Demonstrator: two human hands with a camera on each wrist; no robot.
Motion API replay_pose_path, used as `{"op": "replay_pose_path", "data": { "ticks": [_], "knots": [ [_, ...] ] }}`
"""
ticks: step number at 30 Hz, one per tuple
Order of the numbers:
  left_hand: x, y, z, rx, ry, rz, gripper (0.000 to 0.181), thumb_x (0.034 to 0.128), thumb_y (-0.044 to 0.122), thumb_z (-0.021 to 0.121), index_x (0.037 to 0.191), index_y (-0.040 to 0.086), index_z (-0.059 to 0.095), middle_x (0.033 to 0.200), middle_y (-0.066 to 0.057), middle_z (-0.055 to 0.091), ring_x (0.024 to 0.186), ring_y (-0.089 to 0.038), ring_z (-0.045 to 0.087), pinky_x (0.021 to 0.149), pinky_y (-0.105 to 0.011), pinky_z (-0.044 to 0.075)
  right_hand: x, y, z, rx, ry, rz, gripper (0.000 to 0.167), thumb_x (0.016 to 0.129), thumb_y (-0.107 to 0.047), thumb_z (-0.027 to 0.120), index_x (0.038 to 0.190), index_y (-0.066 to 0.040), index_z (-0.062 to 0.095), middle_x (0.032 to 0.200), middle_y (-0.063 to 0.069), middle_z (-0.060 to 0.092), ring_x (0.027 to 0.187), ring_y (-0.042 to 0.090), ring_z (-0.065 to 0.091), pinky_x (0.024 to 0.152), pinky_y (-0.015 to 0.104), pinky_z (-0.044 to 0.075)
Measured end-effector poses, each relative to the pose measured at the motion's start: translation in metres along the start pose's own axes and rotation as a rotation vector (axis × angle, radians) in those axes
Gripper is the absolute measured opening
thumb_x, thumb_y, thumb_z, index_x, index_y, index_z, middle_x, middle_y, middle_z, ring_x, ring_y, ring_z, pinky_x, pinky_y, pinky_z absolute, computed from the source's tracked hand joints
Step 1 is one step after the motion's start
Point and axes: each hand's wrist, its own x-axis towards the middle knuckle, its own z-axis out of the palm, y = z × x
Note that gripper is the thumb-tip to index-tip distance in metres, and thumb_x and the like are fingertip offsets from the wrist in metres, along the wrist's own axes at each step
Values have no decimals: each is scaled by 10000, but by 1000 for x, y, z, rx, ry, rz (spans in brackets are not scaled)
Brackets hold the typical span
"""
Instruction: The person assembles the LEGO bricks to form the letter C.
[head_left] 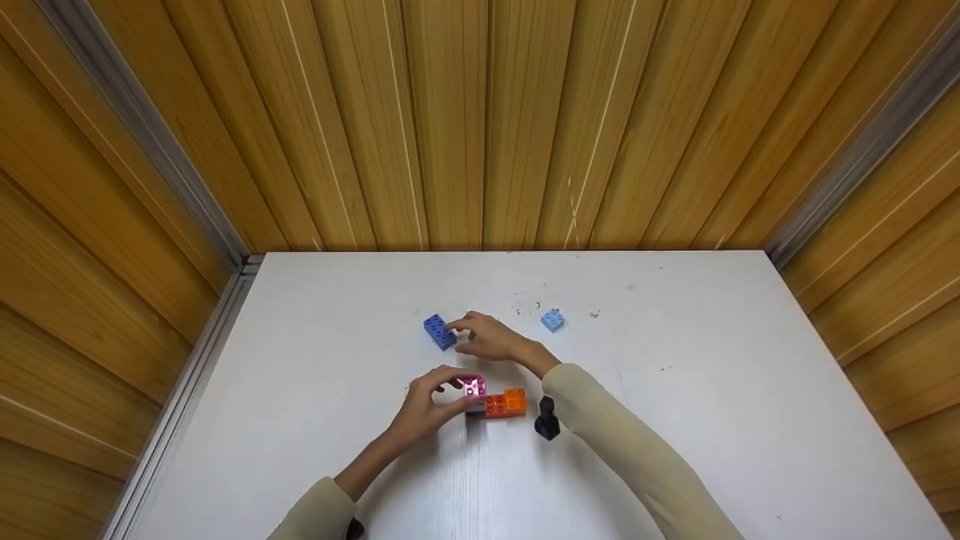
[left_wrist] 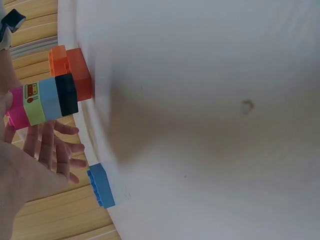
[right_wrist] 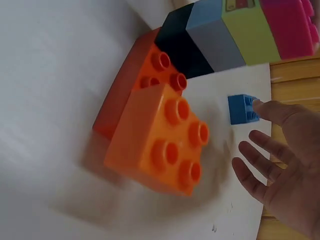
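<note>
A stack of bricks stands on a long red-orange base brick (head_left: 495, 406): a black brick (right_wrist: 181, 46), a light blue one (left_wrist: 50, 99), a lime one with a printed picture (left_wrist: 33, 104) and a pink one (head_left: 474, 387) on top. My left hand (head_left: 426, 405) pinches the pink brick between thumb and fingers. An orange brick (right_wrist: 155, 142) sits on the base's right end. Beyond the stack, my right hand (head_left: 489, 339) reaches to a dark blue brick (head_left: 436, 330). Its fingers are spread and loosely bent, the fingertips at the brick's right side; firm contact is unclear.
A small light blue brick (head_left: 553, 320) lies to the right of my right hand. Dark specks mark the white table (head_left: 675, 420) near it. Wood-patterned walls (head_left: 480, 127) enclose the table at the back and sides.
</note>
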Motion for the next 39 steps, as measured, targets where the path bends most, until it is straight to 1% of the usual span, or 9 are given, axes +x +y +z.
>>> {"op": "replay_pose_path", "data": {
  "ticks": [6, 11, 14, 18, 24, 27, 30, 35, 39],
  "knots": [
    [1, -1, 0, -10, -7, 17, 327, 903, 269, 786, 1200, 145, 732, 1154, -27, 760, 1065, -239, 680, 883, -444, 544, 5, 0, 9, -57, 22, 45, 414, 958, -86, 673, 1356, 20, 629, 1259, 245, 675, 1061, 355, 649, 936, 480, 532],
    [1, -2, -2, -5, 9, 12, 321, 887, 264, 801, 1187, 164, 742, 1122, -11, 763, 1031, -214, 685, 865, -410, 540, 0, 11, 5, -72, 102, 166, 379, 925, -188, 756, 1279, -61, 713, 1202, 149, 736, 1056, 286, 664, 921, 453, 527],
    [2, -2, -3, -5, 9, 14, 325, 885, 262, 804, 1189, 164, 744, 1118, -11, 765, 1024, -212, 685, 866, -411, 539, -9, 20, 1, -72, 164, 233, 361, 894, -243, 798, 1219, -91, 754, 1169, 112, 756, 1004, 247, 676, 868, 411, 535],
    [3, -4, -5, 1, 4, 9, 334, 887, 271, 801, 1199, 164, 742, 1116, -7, 765, 1024, -205, 685, 866, -419, 538, -22, 32, -2, -54, 230, 274, 341, 863, -283, 830, 1146, -98, 786, 1101, 85, 781, 902, 202, 678, 788, 351, 524],
    [5, -6, -10, 14, -5, -10, 344, 894, 301, 793, 1214, 189, 736, 1121, 12, 757, 1023, -146, 677, 872, -383, 520, -45, 48, -3, -78, 311, 277, 288, 831, -351, 851, 974, -103, 821, 930, 41, 798, 801, 134, 672, 751, 323, 536],
    [5, -6, -11, 11, -15, -28, 349, 894, 296, 793, 1222, 195, 731, 1137, 21, 752, 1034, -130, 669, 888, -400, 513, -61, 51, -2, -100, 318, 287, 312, 794, -401, 872, 908, -118, 808, 863, 14, 779, 762, 106, 635, 727, 312, 519],
    [5, -5, -11, 9, -15, -34, 347, 888, 290, 800, 1217, 199, 732, 1138, 18, 753, 1034, -152, 675, 890, -423, 504, -79, 53, -2, -110, 306, 305, 345, 758, -421, 894, 901, -129, 776, 860, 1, 751, 772, 113, 601, 741, 324, 502],
    [6, -4, -10, 6, -10, -31, 341, 883, 299, 805, 1202, 202, 739, 1118, 5, 757, 1012, -210, 682, 882, -418, 486, -106, 56, -1, -95, 293, 336, 349, 746, -354, 915, 961, -140, 744, 946, 10, 716, 861, 141, 576, 804, 351, 481],
    [5, -4, -12, 7, -7, -20, 338, 879, 291, 809, 1196, 196, 741, 1109, 2, 757, 1006, -222, 681, 875, -400, 488, -121, 57, 1, -98, 300, 317, 320, 756, -325, 911, 939, -139, 725, 947, 3, 698, 878, 139, 555, 811, 348, 469]
  ]
}}
